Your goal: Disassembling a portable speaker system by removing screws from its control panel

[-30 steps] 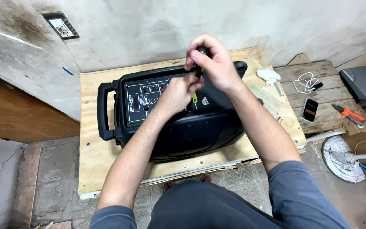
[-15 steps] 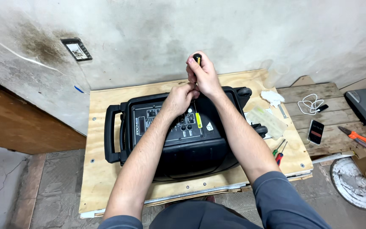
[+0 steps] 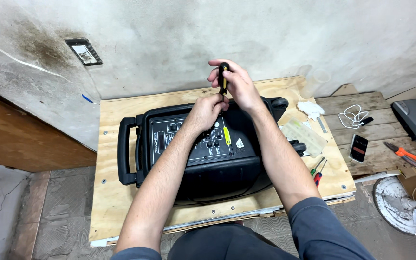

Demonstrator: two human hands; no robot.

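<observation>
A black portable speaker (image 3: 203, 159) lies on its front on a plywood board (image 3: 116, 192), its control panel facing up. My right hand (image 3: 237, 84) grips the black-and-yellow handle of a screwdriver (image 3: 224, 77), held upright over the speaker's far top edge. My left hand (image 3: 208, 108) pinches the screwdriver's shaft near its tip, just above the panel. The tip itself is hidden by my fingers.
Two small screwdrivers (image 3: 318, 169) lie at the board's right edge beside a clear plastic bag (image 3: 304, 135) and a white rag (image 3: 310, 109). A wooden pallet to the right holds a phone (image 3: 359, 148), a white cable (image 3: 354, 116) and orange pliers (image 3: 404, 154). A wall rises behind.
My head view has shifted and lifted a little. Both hands have stayed on the screwdriver, which now stands more upright above the speaker's far edge.
</observation>
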